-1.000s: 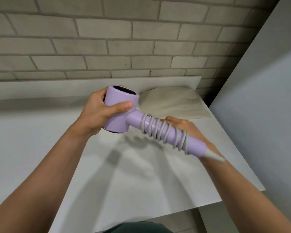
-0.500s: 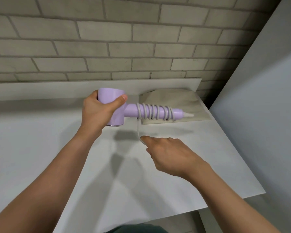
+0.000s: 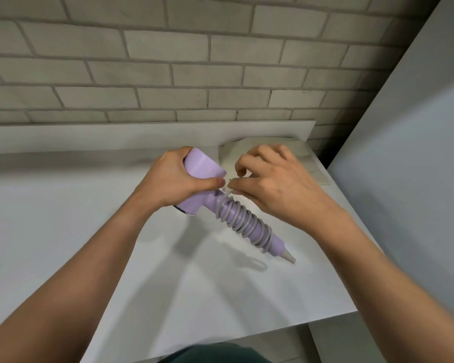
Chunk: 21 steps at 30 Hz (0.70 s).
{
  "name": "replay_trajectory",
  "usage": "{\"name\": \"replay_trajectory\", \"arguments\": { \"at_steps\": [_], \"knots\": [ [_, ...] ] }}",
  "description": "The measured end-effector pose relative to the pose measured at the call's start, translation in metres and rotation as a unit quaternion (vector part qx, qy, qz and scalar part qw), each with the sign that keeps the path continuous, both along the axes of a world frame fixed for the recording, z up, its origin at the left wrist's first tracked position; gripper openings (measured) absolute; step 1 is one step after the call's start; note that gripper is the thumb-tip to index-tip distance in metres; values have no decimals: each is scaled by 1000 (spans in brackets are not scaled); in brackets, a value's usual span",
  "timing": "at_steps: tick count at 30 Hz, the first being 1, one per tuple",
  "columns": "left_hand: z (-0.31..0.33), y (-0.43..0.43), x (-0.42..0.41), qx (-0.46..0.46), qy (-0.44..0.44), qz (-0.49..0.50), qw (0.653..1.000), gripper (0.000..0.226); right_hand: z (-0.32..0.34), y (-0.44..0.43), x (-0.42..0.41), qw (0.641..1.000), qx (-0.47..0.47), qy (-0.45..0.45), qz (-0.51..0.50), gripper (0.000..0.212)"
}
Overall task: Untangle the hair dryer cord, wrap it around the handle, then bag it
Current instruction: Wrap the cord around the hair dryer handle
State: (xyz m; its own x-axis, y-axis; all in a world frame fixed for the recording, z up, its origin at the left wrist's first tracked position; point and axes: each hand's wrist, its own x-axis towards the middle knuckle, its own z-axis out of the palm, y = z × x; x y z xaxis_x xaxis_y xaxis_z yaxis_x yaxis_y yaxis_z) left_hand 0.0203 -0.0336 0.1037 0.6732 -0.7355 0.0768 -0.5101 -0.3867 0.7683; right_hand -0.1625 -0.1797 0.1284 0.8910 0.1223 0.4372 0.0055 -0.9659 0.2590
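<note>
Lilac plastic and grey rubber fill the middle of the view: the hair dryer [image 3: 207, 184] is held above the white desk [image 3: 63, 231], its head up and to the left, its handle [image 3: 249, 226] slanting down toward the near right. Half a second ago the handle lay level, pointing right over the bag, and the right hand hung low and near, drawing a loose run of cord [image 3: 243, 222] downward. That slack is gone. The right hand [image 3: 270, 189] has come up to the joint of head and handle, its thumb and forefinger pinched on the cord's last stretch, apparently the plug end, though the plug itself is hidden. The left hand [image 3: 178, 184] has its grip closed around the dryer's head, thumb pressed across the front.

The coils cover nearly the whole handle, so the wrapping looks all but finished; what remains is likely tucking the end so the turns do not spring loose. The beige bag [image 3: 307, 155] lies flat at the far right, partly behind the right hand, not yet opened.
</note>
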Motion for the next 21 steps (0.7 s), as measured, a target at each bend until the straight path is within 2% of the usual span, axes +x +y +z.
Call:
{"name": "replay_trajectory", "arguments": {
  "at_steps": [5,9,14,18,19,21],
  "knots": [
    [5,3,2,-8,33,-38,999,64,-20,-8,6,998,21,-47,-35,18],
    [5,4,3,-19,58,-57,996,62,-40,-2,9,983,164,-42,-73,20],
    [6,4,2,-35,90,-87,992,63,-48,9,7,916,385,-11,-114,21],
    [9,1,3,-13,80,-120,990,58,-47,11,6,876,461,74,-121,33],
    [9,0,4,-6,75,-124,989,56,-46,10,5,859,487,98,-121,38],
    [9,-4,6,8,62,-126,990,56,-45,8,1,799,575,128,-124,40]
  ]
}}
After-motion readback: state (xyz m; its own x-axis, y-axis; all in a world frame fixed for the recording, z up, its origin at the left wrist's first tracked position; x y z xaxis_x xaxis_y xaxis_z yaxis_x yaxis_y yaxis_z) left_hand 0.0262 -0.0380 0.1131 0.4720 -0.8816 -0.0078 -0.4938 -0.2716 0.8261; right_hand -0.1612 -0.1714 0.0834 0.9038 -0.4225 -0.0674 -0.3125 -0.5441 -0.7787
